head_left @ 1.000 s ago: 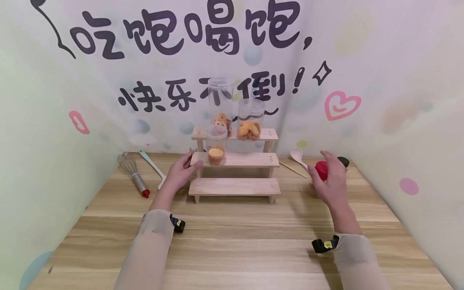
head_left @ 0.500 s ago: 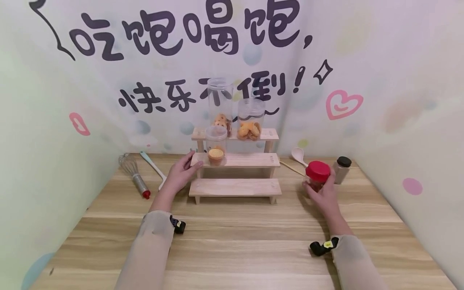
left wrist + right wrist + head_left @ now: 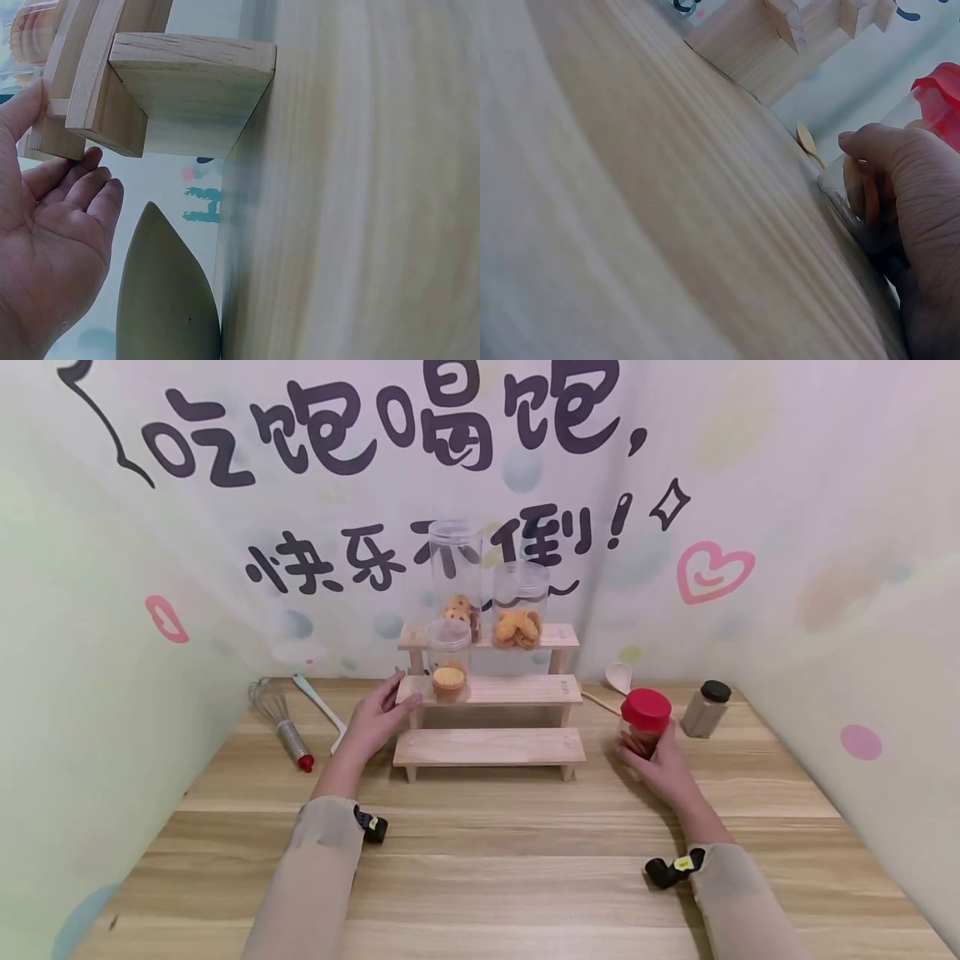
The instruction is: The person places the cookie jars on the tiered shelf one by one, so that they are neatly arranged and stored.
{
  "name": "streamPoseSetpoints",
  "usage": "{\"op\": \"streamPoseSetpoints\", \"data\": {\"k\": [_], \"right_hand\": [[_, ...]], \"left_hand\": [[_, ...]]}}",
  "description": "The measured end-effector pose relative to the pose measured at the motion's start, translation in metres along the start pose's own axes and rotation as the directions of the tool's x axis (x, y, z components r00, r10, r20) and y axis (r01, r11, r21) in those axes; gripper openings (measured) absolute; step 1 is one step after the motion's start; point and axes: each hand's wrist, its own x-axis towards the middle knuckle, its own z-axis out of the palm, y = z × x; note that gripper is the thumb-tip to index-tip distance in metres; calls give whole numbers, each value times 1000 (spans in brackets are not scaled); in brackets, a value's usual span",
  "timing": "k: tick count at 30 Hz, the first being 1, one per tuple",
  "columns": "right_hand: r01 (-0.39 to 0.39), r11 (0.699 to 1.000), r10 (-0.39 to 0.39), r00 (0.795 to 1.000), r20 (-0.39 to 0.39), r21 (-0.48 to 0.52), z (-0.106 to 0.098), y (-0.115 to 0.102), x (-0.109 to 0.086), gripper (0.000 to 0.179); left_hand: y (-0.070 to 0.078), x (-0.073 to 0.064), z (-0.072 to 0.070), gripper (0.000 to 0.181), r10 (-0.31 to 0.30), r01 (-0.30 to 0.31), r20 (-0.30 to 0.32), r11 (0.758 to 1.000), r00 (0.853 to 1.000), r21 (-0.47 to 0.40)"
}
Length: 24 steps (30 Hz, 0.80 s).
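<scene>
My left hand (image 3: 367,722) holds the left end of the middle step of a three-step wooden stand (image 3: 517,690); in the left wrist view its thumb lies on the board's edge and the fingers reach beneath. To the right of the stand, my right hand (image 3: 666,770) grips a clear jar with a red lid (image 3: 646,709) around its side. Several brown cookies show through its wall. A short lidded jar (image 3: 448,652) with a tart inside stands on the middle step's left part. On the top step are a tall cookie jar (image 3: 456,572) and a wider cookie jar (image 3: 520,602).
A whisk (image 3: 283,724) and a pale turquoise-handled utensil (image 3: 318,702) lie left of the stand. Behind the red-lidded jar lies a white spoon (image 3: 619,677), near a thin wooden stick (image 3: 602,702). A black-capped bottle (image 3: 707,710) stands at the right, near the wall.
My right hand came down around the red-lidded jar, took hold of it and shifted it slightly left, away from the black-capped bottle. My left hand has stayed at the stand.
</scene>
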Motion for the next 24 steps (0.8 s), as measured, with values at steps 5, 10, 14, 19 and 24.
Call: {"op": "streamPoseSetpoints", "data": {"k": [5, 10, 14, 19, 24], "right_hand": [[-2, 1000, 2, 1000, -4, -18, 1, 2, -1, 79], [-10, 999, 10, 1000, -6, -32, 1, 5, -4, 80], [-8, 999, 8, 1000, -8, -39, 0, 5, -2, 79], [-33, 998, 33, 999, 2, -55, -1, 2, -1, 82], [-45, 997, 44, 999, -14, -65, -1, 0, -2, 83]], "left_hand": [[0, -2, 0, 87, 8, -8, -4, 1000, 1000, 7], [0, -3, 2, 85, 2, -2, 2, 1000, 1000, -17], [0, 0, 2, 85, 9, -9, 1, 999, 1000, -38], [0, 2, 0, 85, 24, -25, -6, 999, 1000, -39], [2, -2, -1, 86, 4, -4, 2, 1000, 1000, -28]]}}
